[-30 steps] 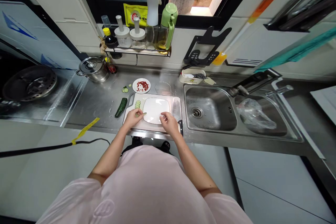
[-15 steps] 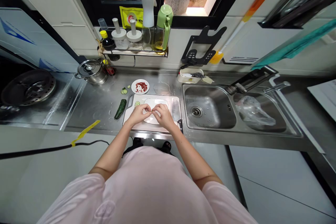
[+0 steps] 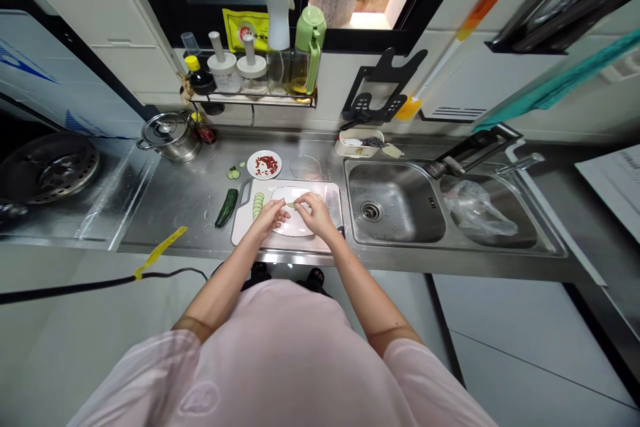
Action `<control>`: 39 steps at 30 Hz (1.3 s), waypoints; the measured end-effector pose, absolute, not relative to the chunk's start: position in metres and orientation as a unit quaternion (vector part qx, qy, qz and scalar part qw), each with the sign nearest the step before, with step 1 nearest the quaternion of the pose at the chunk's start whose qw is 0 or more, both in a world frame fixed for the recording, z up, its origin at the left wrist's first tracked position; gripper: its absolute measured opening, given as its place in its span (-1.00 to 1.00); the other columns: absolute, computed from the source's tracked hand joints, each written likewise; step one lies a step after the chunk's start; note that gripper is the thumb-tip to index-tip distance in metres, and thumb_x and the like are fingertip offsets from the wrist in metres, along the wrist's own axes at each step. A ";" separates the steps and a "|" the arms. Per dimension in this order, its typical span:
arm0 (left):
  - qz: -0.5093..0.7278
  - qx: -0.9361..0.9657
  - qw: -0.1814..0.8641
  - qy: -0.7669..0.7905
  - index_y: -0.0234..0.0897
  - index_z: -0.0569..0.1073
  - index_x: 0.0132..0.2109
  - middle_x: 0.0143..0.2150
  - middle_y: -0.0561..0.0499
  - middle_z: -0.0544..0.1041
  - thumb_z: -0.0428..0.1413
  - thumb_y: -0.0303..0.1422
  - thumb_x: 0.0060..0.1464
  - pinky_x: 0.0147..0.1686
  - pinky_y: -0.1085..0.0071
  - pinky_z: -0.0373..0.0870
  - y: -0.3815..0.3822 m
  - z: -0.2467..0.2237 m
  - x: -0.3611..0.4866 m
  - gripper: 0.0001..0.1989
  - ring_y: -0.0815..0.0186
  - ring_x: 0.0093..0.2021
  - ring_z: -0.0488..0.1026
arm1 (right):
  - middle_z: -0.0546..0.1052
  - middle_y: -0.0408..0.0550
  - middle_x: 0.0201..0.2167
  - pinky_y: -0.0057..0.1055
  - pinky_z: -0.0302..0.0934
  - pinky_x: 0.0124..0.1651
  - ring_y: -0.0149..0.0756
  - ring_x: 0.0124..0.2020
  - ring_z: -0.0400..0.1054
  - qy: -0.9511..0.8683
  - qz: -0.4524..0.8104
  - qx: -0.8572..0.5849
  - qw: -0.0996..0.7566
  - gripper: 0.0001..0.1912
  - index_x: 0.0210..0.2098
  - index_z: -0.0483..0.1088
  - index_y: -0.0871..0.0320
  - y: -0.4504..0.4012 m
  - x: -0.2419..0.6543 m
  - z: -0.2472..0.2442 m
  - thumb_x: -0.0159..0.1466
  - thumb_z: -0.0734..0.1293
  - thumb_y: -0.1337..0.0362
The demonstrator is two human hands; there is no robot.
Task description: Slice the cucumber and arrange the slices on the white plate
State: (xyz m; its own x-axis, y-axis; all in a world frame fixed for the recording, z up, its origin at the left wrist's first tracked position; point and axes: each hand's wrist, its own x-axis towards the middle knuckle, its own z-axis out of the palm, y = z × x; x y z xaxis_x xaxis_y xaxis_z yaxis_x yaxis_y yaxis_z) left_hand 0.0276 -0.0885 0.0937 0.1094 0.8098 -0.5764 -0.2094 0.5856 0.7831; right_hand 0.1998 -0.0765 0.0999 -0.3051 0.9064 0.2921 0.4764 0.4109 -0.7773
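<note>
My right hand [image 3: 314, 215] pinches a small pale-green cucumber slice [image 3: 291, 205] between thumb and fingertips. Just left of it, my left hand [image 3: 271, 217] is loosely open, its fingers apart and its thumb close to the slice. Both hands are over a white plate [image 3: 294, 231] that lies on a white cutting board [image 3: 323, 246]. A row of cucumber slices [image 3: 258, 201] runs along the board's left part, beside my left hand. To the left of the board lies a dark green piece of cucumber [image 3: 227, 207].
Behind the board are a small plate [image 3: 251, 173] with chopped red pieces and some cucumber scraps [image 3: 233, 173]. A steel sink [image 3: 400, 203] is at the right, a lidded pot [image 3: 173, 140] at the back left. Above hangs a shelf [image 3: 255, 99] with bottles and jars.
My hands, together at the fingertips before, have come slightly apart. The left one has opened, and the slice now shows in the right. The row of slices is less covered.
</note>
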 end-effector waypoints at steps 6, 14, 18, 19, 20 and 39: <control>0.377 0.251 0.713 0.535 -0.23 0.34 -0.11 -0.42 0.07 0.48 0.24 -0.11 -0.12 -0.59 0.63 0.16 -0.078 0.095 0.030 -0.54 0.52 -0.53 0.37 | 0.43 -0.05 -0.25 -0.30 0.10 -0.01 -0.24 -0.14 0.24 -0.771 0.279 -0.445 0.360 -0.85 -0.26 0.43 0.10 -0.077 0.201 0.102 0.31 0.23 0.23; 0.407 0.282 0.687 0.531 -0.20 0.39 -0.10 -0.43 0.11 0.44 0.29 -0.31 -0.22 -0.55 0.64 0.11 -0.071 0.099 0.030 -0.53 0.54 -0.48 0.35 | 0.43 -0.05 -0.25 -0.30 0.10 -0.01 -0.24 -0.14 0.23 -0.772 0.277 -0.451 0.352 -0.85 -0.24 0.43 0.10 -0.073 0.202 0.095 0.30 0.24 0.24; 0.417 0.322 0.655 0.542 -0.18 0.39 -0.10 -0.41 0.11 0.44 0.27 -0.30 -0.22 -0.55 0.62 0.07 -0.066 0.096 0.030 -0.54 0.52 -0.47 0.33 | 0.44 -0.06 -0.26 -0.30 0.09 -0.02 -0.24 -0.15 0.24 -0.765 0.286 -0.461 0.348 -0.86 -0.27 0.43 0.11 -0.067 0.202 0.087 0.29 0.24 0.24; 0.417 0.331 0.648 0.545 -0.19 0.39 -0.10 -0.41 0.11 0.44 0.27 -0.30 -0.22 -0.55 0.61 0.07 -0.064 0.094 0.030 -0.54 0.52 -0.47 0.33 | 0.45 -0.07 -0.27 -0.31 0.10 -0.03 -0.24 -0.16 0.25 -0.763 0.289 -0.463 0.346 -0.86 -0.29 0.43 0.11 -0.066 0.202 0.084 0.28 0.24 0.25; 0.415 0.341 0.641 0.549 -0.19 0.39 -0.10 -0.41 0.11 0.44 0.27 -0.30 -0.22 -0.55 0.61 0.06 -0.062 0.091 0.030 -0.54 0.51 -0.47 0.33 | 0.45 -0.07 -0.28 -0.32 0.10 -0.04 -0.25 -0.16 0.25 -0.761 0.293 -0.465 0.344 -0.87 -0.30 0.43 0.11 -0.063 0.202 0.080 0.27 0.24 0.25; 0.355 0.450 0.528 0.627 -0.27 0.41 -0.20 -0.55 0.15 0.39 0.18 -0.47 -0.20 -0.48 0.52 0.19 -0.008 0.011 0.037 -0.69 0.44 -0.56 0.26 | 0.54 -0.10 -0.38 -0.52 0.14 -0.23 -0.37 -0.33 0.36 -0.716 0.360 -0.554 0.225 -0.84 -0.34 0.47 0.17 -0.017 0.197 0.008 0.17 0.24 0.35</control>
